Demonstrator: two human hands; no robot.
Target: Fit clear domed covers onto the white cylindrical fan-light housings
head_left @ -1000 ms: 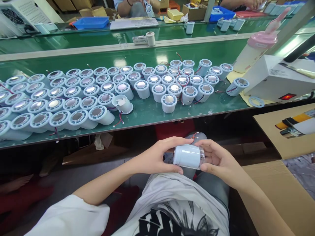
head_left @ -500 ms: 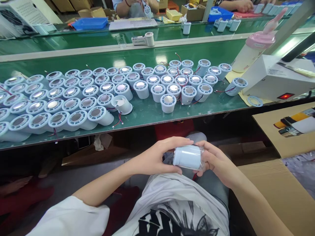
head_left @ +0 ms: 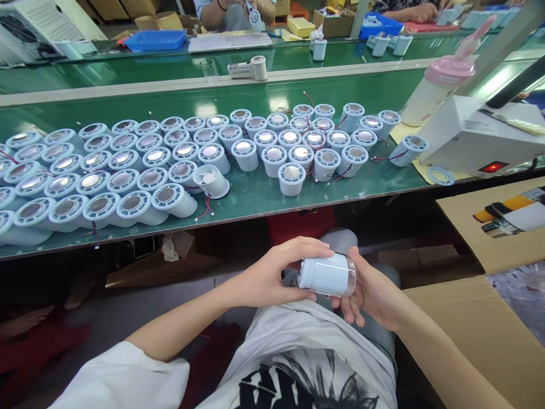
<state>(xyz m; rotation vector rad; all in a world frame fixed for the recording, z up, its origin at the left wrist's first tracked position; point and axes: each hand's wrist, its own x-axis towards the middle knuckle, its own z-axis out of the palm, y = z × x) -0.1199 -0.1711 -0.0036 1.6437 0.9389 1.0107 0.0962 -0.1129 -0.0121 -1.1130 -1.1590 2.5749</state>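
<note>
**Head view: pale blue cylindrical housing (head_left: 324, 275) held at one end, clear plastic cover (head_left: 352, 276) at the other**

The housing lies on its side on your side of the green surface (head_left: 249, 196), just off its near edge and lower than its top. Your left grip (head_left: 270, 274) is closed around the housing's left end, thumb on the near side and fingers over the far side. Your right grip (head_left: 374, 292) is slack, fingers half spread beside the clear end; whether it touches the plastic you cannot tell from this angle.

Expect the housing to feel stiff and fairly light, with a smooth, glossy wall that could slide under dry fingertips. The clear plastic juts past its right end and is likely the weaker part, prone to creasing or slipping; whether it is film or a rigid sleeve is hard to tell. Take hold around the blue body, near its middle, and pinch the plastic only lightly.

Matching housings (head_left: 291, 180) stand on the green surface, some trailing thin red and dark leads (head_left: 208, 205). If yours has such leads, which you cannot see here, keep your fingers off them.
</note>
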